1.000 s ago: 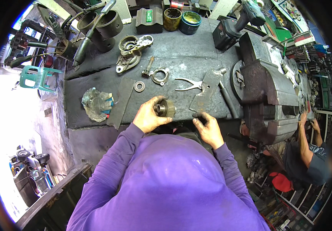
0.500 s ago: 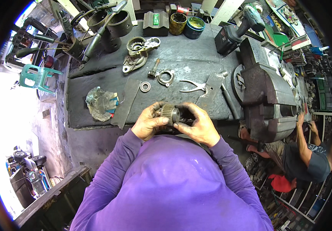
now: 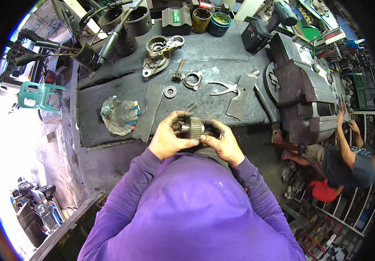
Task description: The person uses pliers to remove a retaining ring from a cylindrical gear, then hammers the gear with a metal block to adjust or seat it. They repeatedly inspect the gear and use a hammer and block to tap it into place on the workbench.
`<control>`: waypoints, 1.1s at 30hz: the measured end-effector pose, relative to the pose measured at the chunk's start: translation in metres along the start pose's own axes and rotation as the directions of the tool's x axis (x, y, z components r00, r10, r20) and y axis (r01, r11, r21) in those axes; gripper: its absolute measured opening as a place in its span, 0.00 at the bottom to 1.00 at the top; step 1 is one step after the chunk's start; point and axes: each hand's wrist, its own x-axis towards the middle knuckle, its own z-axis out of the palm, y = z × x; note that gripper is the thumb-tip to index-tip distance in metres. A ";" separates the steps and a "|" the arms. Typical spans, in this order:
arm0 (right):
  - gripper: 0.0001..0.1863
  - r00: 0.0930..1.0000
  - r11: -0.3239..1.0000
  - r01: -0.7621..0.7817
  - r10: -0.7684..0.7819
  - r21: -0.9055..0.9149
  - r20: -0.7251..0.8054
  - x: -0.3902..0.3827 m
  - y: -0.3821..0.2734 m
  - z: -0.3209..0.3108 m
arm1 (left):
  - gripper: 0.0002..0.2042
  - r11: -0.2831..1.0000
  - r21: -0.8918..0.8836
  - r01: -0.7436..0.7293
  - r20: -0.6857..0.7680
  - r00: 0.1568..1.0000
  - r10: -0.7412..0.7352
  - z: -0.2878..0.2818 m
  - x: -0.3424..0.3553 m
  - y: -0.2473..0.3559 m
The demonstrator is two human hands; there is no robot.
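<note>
A toothed metal gear point(image 3: 194, 127) with a short shaft end is held up between my two hands, just off the near edge of the bench. My left hand point(image 3: 170, 137) grips its left side, thumb along the bottom and fingers over the shaft end. On the other side my right hand point(image 3: 223, 141) closes round it, thumb tip against the teeth. Both sets of fingers are dark with grease. Beyond them on the bench lie a ring bearing point(image 3: 170, 91), a round metal flange point(image 3: 192, 80), a small pinion shaft point(image 3: 178, 73) and a cast housing point(image 3: 158, 54).
Pliers point(image 3: 224, 88) lie beside a flat metal plate point(image 3: 240, 96) and a rod point(image 3: 265, 104). Another plate point(image 3: 149, 111) and a crumpled plastic bag point(image 3: 114, 114) are at left. A vise point(image 3: 305, 102), cordless drill point(image 3: 268, 28) and grease tins point(image 3: 219, 25) border the bench. Someone point(image 3: 350, 156) works at right.
The gear has been turned in my hands, so its toothed side and left shaft end show more. My right thumb has shifted over the teeth. The whole view has swung slightly.
</note>
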 end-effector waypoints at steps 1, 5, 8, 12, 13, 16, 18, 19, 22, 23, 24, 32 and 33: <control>0.31 0.995 0.994 -0.094 0.092 0.059 0.032 -0.002 0.005 -0.001 | 0.39 0.989 0.148 0.011 -0.020 1.000 -0.008 0.001 -0.002 0.005; 0.31 0.961 0.828 -0.277 0.241 0.487 0.136 -0.005 0.020 0.004 | 0.34 0.788 0.595 -0.157 -0.026 0.976 0.214 0.009 -0.004 0.021; 0.27 0.961 0.814 -0.273 0.253 0.513 0.111 -0.006 0.024 0.008 | 0.36 0.705 0.672 -0.229 0.005 0.952 0.305 0.011 -0.003 0.024; 0.26 0.962 0.813 -0.267 0.254 0.518 0.097 -0.006 0.024 0.012 | 0.42 0.743 0.618 -0.257 -0.034 0.936 0.351 0.013 -0.004 0.016; 0.26 0.963 0.813 -0.266 0.253 0.517 0.098 -0.005 0.025 0.011 | 0.43 0.741 0.618 -0.262 -0.028 0.935 0.353 0.013 -0.003 0.014; 0.27 0.966 0.820 -0.253 0.240 0.513 0.094 -0.002 0.026 0.007 | 0.46 0.714 0.632 -0.303 0.001 0.921 0.390 0.015 0.000 0.010; 0.27 0.971 0.827 -0.237 0.225 0.510 0.086 0.002 0.027 0.003 | 0.47 0.678 0.657 -0.331 0.019 0.906 0.424 0.018 0.003 0.009; 0.28 0.974 0.850 -0.227 0.212 0.475 0.085 0.004 0.028 0.001 | 0.47 0.669 0.664 -0.334 0.024 0.904 0.428 0.019 0.004 0.009; 0.32 0.986 0.905 -0.168 0.152 0.392 0.073 0.007 0.030 -0.004 | 0.46 0.625 0.701 -0.344 0.048 0.897 0.440 0.022 0.008 0.009; 0.33 0.991 0.917 -0.131 0.118 0.376 0.057 0.007 0.029 -0.006 | 0.46 0.599 0.719 -0.352 0.064 0.892 0.448 0.023 0.009 0.009; 0.34 0.996 0.928 -0.092 0.083 0.360 0.042 0.007 0.029 -0.008 | 0.46 0.574 0.733 -0.366 0.080 0.884 0.462 0.025 0.011 0.009; 0.36 0.959 0.830 -0.265 0.174 0.491 0.224 0.018 0.008 -0.059 | 0.44 0.491 0.791 -0.366 0.106 0.872 0.478 0.052 0.031 0.026; 0.36 0.955 0.823 -0.278 0.183 0.495 0.232 0.021 0.006 -0.065 | 0.44 0.474 0.810 -0.345 0.099 0.877 0.471 0.056 0.034 0.029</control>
